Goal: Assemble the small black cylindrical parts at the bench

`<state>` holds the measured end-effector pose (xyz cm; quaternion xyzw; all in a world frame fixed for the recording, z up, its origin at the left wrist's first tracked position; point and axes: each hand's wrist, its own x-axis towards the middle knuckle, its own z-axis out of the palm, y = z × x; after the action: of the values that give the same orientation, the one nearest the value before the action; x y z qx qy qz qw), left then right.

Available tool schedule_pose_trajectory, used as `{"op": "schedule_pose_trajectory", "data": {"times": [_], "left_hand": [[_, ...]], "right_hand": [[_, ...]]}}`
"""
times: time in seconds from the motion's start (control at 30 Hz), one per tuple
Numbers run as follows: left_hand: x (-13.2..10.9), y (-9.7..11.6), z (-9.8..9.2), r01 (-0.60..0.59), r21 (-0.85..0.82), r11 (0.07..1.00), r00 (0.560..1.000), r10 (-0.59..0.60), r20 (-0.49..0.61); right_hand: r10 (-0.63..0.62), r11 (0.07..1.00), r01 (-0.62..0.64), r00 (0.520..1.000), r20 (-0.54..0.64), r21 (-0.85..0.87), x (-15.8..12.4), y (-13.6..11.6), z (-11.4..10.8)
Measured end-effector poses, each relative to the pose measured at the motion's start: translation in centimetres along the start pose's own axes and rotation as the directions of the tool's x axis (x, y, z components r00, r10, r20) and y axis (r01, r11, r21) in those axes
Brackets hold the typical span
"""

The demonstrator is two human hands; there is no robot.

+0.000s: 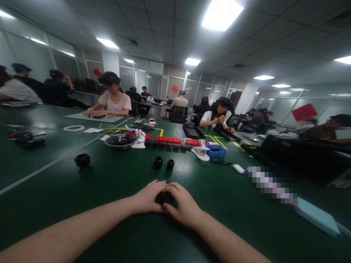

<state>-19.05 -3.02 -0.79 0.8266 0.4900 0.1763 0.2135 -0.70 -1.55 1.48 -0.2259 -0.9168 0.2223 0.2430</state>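
Observation:
Between my two hands is a glossy black round part (166,198), low over the green table, mostly covered by fingers. My left hand (149,197) is closed against its left and far side. My right hand (184,205) curls around it from the right, thumb and fingers on its near side and top. Just beyond my hands stand two small black ribbed round parts (158,162) close together. Farther left is a larger black ribbed round part (82,160) of similar look.
Across the table runs a red power strip row (168,139), with a black bowl-like tray (120,140), a white clamp stand (201,150) and a blue bin (216,150). To the right lie a white case (238,168) and a light-blue box (316,215). Co-workers sit opposite.

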Motion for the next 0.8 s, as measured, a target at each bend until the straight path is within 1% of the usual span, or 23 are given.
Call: {"op": "schedule_pose_trajectory", "data": {"times": [0.13,0.2,0.3,0.4,0.47,0.57,0.63,0.73,0.8], "left_hand": [[0.0,0.0,0.0,0.011,-0.009,1.0,1.0,-0.011,-0.005],[0.0,0.0,0.1,0.008,-0.011,1.0,1.0,-0.008,-0.001],[0.1,0.0,-0.1,-0.014,-0.024,1.0,1.0,0.014,0.005],[0.1,0.2,-0.3,-0.009,-0.035,0.999,1.0,0.009,0.008],[0.1,0.3,-0.3,0.007,-0.034,0.999,1.0,-0.007,0.007],[0.0,0.2,-0.3,0.03,-0.024,0.999,1.0,-0.03,0.008],[-0.1,0.1,-0.2,0.037,-0.02,0.999,0.999,-0.037,0.016],[-0.1,0.0,-0.2,0.033,-0.023,0.999,0.999,-0.033,0.019],[0.0,0.0,-0.3,0.03,-0.027,0.999,0.999,-0.029,0.017]], "right_hand": [[-0.03,0.999,0.029,0.999,0.02,0.043,-0.2,-0.2,-0.1],[-0.014,0.998,0.013,1.0,0.013,0.062,-0.3,-0.2,-0.3],[0.073,0.995,-0.07,0.997,-0.033,0.068,-0.3,0.0,-0.7],[0.168,0.986,-0.168,0.982,-0.086,0.009,-0.2,0.3,-1.2],[0.188,0.982,-0.186,0.977,-0.105,0.025,-0.1,0.5,-1.7],[0.18,0.977,-0.167,0.98,-0.086,0.135,0.0,0.5,-2.5],[0.202,0.967,-0.188,0.977,-0.064,0.17,0.1,0.7,-3.0],[0.275,0.954,-0.269,0.961,-0.029,0.132,0.0,1.3,-3.8],[0.333,0.942,-0.334,0.942,0.033,0.031,-0.1,2.0,-4.2]]}}
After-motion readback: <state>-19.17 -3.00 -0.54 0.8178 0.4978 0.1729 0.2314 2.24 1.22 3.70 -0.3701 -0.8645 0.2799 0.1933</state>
